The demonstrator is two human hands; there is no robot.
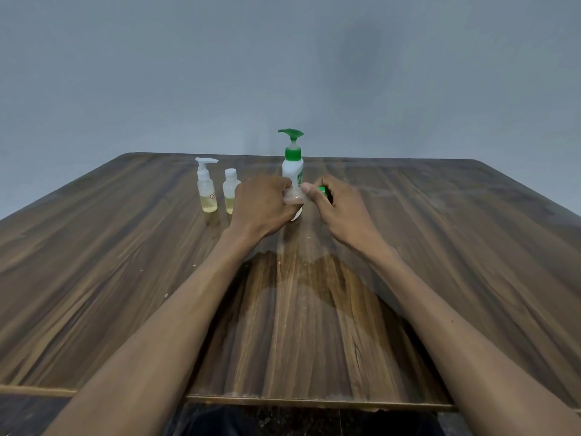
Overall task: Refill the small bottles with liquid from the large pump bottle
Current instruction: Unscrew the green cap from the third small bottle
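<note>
A large white pump bottle [292, 166] with a green pump head stands upright at the table's middle back. In front of it my left hand [262, 204] grips a small clear bottle [294, 197], mostly hidden by my fingers. My right hand [338, 207] holds a small green cap [323, 191] between thumb and fingers, right beside that bottle's neck. To the left stand two more small clear bottles holding yellowish liquid: one with a white pump [207, 190], one with a white cap [230, 191].
The wooden table [125, 278] runs wide on both sides, its front edge near the bottom of the view. A grey wall rises behind the far edge.
</note>
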